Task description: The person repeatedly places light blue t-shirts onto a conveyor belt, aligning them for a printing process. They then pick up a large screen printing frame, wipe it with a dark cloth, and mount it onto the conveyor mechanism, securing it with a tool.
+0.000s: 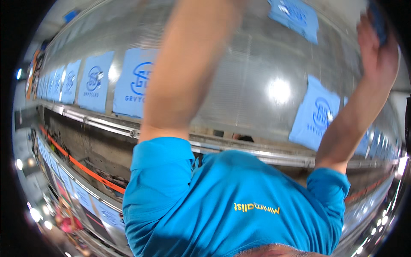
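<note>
My left arm reaches across a long grey table (pixel 239 98) and leaves through the top edge, so the left hand is out of sight. My right hand (pixel 379 51) is raised at the far right, its fingers closed around a dark blue object (pixel 378 21); blur and the picture's rim hide its kind. Below this hand lies a light blue fabric piece (pixel 314 113) with a darker blue print. Another light blue piece (pixel 295 17), rumpled, is at the table's far side. Beside my left forearm lies a printed blue piece (pixel 132 83), partly covered by the arm.
More printed blue pieces (pixel 95 81) run in a row along the table to the left. A metal rail (pixel 94 122) edges the near side. Behind me stands a second table with blue pieces (pixel 83 197) and an orange bar (pixel 81 160). A person in red (pixel 68 222) is at the lower left.
</note>
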`<act>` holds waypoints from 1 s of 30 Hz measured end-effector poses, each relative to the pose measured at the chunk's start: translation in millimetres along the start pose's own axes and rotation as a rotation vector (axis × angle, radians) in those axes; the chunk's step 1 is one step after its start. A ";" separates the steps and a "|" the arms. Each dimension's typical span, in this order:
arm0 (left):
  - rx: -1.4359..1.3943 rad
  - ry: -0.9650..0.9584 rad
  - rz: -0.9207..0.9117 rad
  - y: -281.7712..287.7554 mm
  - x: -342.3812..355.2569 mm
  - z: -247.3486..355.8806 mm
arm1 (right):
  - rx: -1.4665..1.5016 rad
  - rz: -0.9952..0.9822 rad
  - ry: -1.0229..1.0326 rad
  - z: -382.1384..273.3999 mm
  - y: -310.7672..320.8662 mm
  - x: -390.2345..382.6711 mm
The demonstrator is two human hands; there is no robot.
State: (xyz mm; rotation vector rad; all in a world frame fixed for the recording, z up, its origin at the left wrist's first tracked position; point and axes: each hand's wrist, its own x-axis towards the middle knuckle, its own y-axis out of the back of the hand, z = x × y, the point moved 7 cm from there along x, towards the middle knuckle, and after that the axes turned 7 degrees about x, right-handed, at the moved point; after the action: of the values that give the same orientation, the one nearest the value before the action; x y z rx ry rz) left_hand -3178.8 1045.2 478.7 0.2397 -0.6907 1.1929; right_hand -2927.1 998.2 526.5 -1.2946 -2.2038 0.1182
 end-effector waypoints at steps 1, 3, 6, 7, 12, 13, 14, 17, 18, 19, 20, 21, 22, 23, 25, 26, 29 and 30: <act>0.008 0.069 0.005 -0.5 -10.2 -14.4 | -0.055 0.174 0.013 19.7 7.7 -12.5; -0.019 0.288 0.019 2.6 -59.3 -51.3 | -0.115 0.525 -0.010 66.2 25.5 -55.4; -0.084 0.649 0.081 18.9 -194.4 -72.1 | 0.045 1.028 -0.192 182.1 18.3 -196.4; -0.122 0.775 0.116 25.9 -248.8 -68.7 | 0.100 1.194 -0.257 210.6 -5.0 -253.0; -0.340 1.126 0.328 49.5 -420.8 -36.1 | 0.279 1.196 -0.346 191.0 -78.4 -426.6; -0.355 1.108 0.289 53.7 -418.3 -37.7 | 0.226 1.187 -0.342 182.8 -80.4 -419.5; -0.362 1.081 0.247 59.9 -406.9 -38.4 | 0.176 1.172 -0.329 176.9 -75.0 -414.2; -0.219 0.904 0.285 75.9 -330.3 -83.2 | 0.119 1.303 -0.197 194.9 -4.2 -382.3; -0.123 0.839 0.326 82.8 -311.6 -101.4 | 0.114 1.209 -0.194 201.0 24.5 -362.0; -0.104 0.764 0.365 80.3 -291.9 -105.2 | 0.111 1.104 -0.167 198.5 44.1 -337.5; -0.073 0.667 0.390 80.3 -260.7 -95.5 | 0.095 0.998 -0.099 179.8 48.6 -323.2; -0.103 0.576 0.376 75.4 -237.6 -83.2 | 0.061 0.921 -0.031 149.3 52.7 -315.4; -0.123 0.504 0.347 65.4 -216.6 -61.4 | 0.040 0.841 0.043 123.0 56.6 -305.1; -0.146 0.462 0.329 57.2 -211.0 -41.8 | 0.078 0.767 0.068 105.3 37.5 -294.7; -0.127 0.415 0.272 44.2 -209.9 -4.5 | 0.039 0.757 0.070 82.4 25.0 -309.6; -0.112 0.380 0.233 42.6 -208.4 7.8 | -0.002 0.777 0.062 79.8 22.3 -319.8; 0.086 0.576 0.243 57.5 -256.8 -17.4 | -0.142 1.024 0.025 119.3 11.7 -359.3; 0.139 0.644 0.252 68.8 -277.4 -31.2 | -0.082 1.020 -0.054 146.2 26.3 -378.1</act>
State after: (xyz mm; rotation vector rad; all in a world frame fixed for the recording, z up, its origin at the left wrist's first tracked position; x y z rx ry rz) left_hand -3284.2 873.5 273.7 -0.1246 -0.0725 1.4590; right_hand -2844.3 730.2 232.7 -2.3483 -1.3833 0.4474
